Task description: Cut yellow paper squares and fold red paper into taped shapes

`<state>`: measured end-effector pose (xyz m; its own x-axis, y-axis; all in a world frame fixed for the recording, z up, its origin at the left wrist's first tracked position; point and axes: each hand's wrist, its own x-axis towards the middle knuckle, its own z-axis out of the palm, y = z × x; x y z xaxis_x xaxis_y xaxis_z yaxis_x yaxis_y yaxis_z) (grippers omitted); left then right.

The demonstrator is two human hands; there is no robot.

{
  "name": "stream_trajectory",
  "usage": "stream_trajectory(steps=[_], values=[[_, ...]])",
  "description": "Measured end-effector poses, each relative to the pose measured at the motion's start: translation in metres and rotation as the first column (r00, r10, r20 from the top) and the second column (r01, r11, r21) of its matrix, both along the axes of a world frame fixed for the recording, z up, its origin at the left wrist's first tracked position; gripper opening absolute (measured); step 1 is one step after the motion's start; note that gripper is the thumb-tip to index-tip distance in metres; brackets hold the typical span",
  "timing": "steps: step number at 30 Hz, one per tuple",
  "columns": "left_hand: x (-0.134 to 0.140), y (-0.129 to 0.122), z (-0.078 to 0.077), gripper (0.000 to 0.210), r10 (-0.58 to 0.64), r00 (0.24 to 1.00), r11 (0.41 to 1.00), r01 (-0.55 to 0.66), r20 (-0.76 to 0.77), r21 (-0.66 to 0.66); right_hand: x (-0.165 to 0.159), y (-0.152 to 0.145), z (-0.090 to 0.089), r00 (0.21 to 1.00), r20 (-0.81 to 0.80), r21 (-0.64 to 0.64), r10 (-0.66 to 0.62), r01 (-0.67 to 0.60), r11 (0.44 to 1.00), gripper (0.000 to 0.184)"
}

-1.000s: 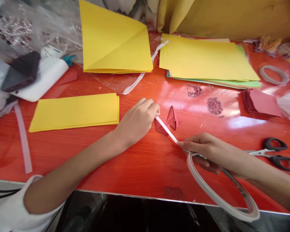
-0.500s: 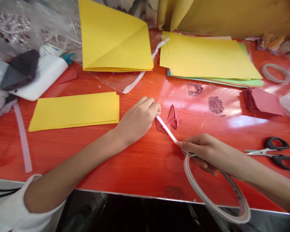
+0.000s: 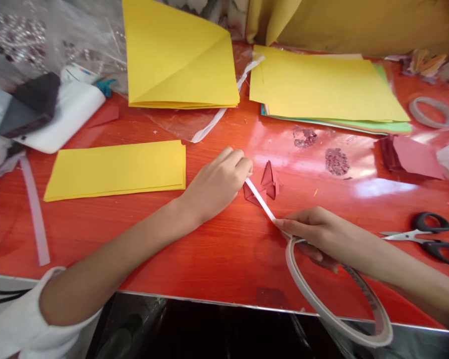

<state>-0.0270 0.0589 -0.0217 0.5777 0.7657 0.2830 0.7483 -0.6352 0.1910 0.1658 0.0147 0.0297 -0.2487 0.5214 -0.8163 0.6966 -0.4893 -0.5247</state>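
Note:
My left hand (image 3: 224, 182) is closed on the free end of a white strip of double-sided tape (image 3: 260, 199). The strip runs taut down to my right hand (image 3: 316, 234), whose thumb and fingers pinch it beside the roll of tape (image 3: 303, 291). The roll hangs tilted below the right hand, over the table's front edge. Just beyond the strip stand small folded dark red paper pieces (image 3: 270, 183), one partly behind the tape. A folded yellow paper stack (image 3: 115, 172) lies left of my left hand.
Black-handled scissors (image 3: 421, 237) lie at the right. Behind are a large folded yellow sheet (image 3: 183, 60), a stack of coloured paper (image 3: 329, 89) and another tape roll (image 3: 432, 112). Red paper pieces (image 3: 413, 157) sit at the right. A white device (image 3: 65, 114) lies left, near plastic bags.
Hardly anything differs. My left hand has shifted very slightly right, along with a small shift of the whole view; the tape stays stretched between both hands.

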Motion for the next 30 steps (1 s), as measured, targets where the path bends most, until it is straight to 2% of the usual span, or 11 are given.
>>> stream_trajectory(steps=[6, 24, 30], values=[[0.0015, -0.0019, 0.0039, 0.022, 0.012, 1.0, 0.999, -0.012, 0.021, 0.03, 0.0026, -0.0007, -0.0028, 1.0, 0.001, -0.006, 0.004, -0.004, 1.0, 0.042], [0.0004, 0.0018, 0.0018, 0.015, 0.01, 0.996, 0.998, -0.004, 0.085, -0.061, 0.0039, -0.0022, -0.0029, 1.0, -0.009, -0.016, -0.018, 0.017, 1.0, 0.041], [0.0006, 0.0025, 0.0009, 0.016, 0.013, 0.995, 0.998, -0.008, 0.095, -0.056, 0.0045, -0.0021, -0.0034, 1.0, -0.005, -0.012, -0.025, 0.025, 1.0, 0.038]])
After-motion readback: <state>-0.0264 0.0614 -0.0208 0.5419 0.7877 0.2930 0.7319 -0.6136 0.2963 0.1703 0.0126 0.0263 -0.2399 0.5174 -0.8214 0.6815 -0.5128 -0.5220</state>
